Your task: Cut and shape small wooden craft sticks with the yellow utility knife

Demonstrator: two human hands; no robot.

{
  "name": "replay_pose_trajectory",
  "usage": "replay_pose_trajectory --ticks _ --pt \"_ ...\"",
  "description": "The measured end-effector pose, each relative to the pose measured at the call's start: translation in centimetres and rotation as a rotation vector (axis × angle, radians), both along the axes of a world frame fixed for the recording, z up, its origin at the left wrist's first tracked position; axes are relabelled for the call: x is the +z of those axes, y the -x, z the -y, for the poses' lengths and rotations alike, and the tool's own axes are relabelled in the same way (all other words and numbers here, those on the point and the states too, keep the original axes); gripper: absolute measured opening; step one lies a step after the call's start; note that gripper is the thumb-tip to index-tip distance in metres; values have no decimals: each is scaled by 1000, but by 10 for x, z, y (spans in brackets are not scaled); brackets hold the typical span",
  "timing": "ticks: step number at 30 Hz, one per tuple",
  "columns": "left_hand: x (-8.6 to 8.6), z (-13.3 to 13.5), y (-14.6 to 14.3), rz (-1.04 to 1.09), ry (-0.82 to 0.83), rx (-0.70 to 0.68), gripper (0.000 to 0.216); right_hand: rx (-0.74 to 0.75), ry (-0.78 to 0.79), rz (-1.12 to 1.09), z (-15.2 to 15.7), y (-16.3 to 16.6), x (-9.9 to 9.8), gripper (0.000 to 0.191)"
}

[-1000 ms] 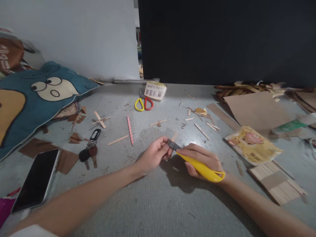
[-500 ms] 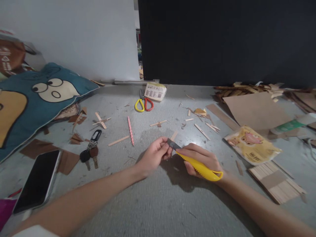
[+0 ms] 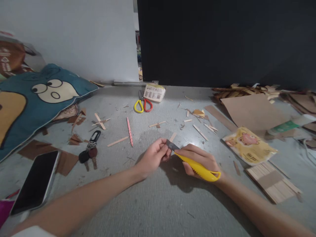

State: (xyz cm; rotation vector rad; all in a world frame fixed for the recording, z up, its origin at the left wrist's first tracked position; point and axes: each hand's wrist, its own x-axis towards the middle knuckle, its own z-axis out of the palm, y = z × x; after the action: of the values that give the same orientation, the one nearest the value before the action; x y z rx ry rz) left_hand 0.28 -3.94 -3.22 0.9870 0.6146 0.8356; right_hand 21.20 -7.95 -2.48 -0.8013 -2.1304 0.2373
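Note:
My right hand point(image 3: 199, 160) is wrapped round a yellow utility knife point(image 3: 201, 169), its dark blade pointing left and up toward my other hand. My left hand point(image 3: 154, 154) is closed in a pinch on a thin wooden craft stick point(image 3: 173, 137), whose pale end sticks out beyond the blade. The blade lies against or very near the stick at my left fingertips; the exact contact is hidden. Past my hands, a cut stick piece point(image 3: 157, 124) and a pink pencil-like rod point(image 3: 129, 131) lie on the grey table point(image 3: 148, 204).
Yellow-and-red scissors point(image 3: 143, 106) lie beside a small packet point(image 3: 154, 92). To the left are keys point(image 3: 88, 154), a phone point(image 3: 34, 182) and a blue cushion point(image 3: 37, 105). On the right lie a yellow packet point(image 3: 249, 144), a bundle of craft sticks point(image 3: 283, 192) and brown card point(image 3: 254, 108).
The view has shifted slightly, so everything sits a little further left. Both hands keep their hold on the knife and the stick, with hardly any movement between them.

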Motion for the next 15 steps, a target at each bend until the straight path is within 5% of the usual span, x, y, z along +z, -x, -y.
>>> replay_pose_trajectory --ticks 15 --pt "-1 0 0 12 5 15 46 -13 13 -1 0 1 -1 48"
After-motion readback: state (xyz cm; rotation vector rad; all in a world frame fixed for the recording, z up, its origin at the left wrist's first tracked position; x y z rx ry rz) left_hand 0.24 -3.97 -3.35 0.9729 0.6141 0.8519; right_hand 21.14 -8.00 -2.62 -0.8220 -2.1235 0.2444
